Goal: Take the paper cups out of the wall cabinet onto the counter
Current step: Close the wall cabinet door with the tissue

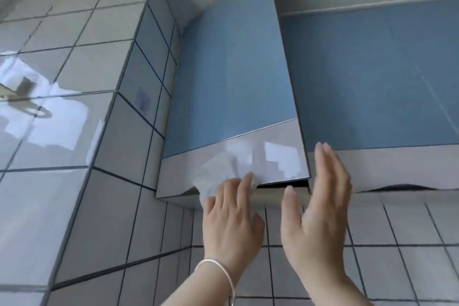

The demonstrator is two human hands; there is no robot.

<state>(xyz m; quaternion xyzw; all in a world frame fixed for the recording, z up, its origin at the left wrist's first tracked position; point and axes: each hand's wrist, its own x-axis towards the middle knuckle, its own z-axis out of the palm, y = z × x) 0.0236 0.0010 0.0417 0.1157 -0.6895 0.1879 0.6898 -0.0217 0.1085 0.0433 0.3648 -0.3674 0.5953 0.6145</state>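
Note:
I am looking up at a wall cabinet with blue doors and a glossy grey band along the bottom. The left cabinet door (236, 82) stands slightly ajar, with a dark gap (295, 184) under its lower right corner. My left hand (231, 226) has its fingertips hooked on this door's bottom edge, beside a pale blurred patch that may be a reflection. My right hand (320, 206) is flat and open, fingers up, next to the door's right edge and holding nothing. No paper cups are in view; the cabinet's inside is hidden.
The right cabinet door (372, 82) is closed. A tiled column (139, 107) juts out just left of the cabinet, and a glossy tiled wall (62, 144) runs further left. White wall tiles (397, 226) lie below the cabinet. The counter is out of view.

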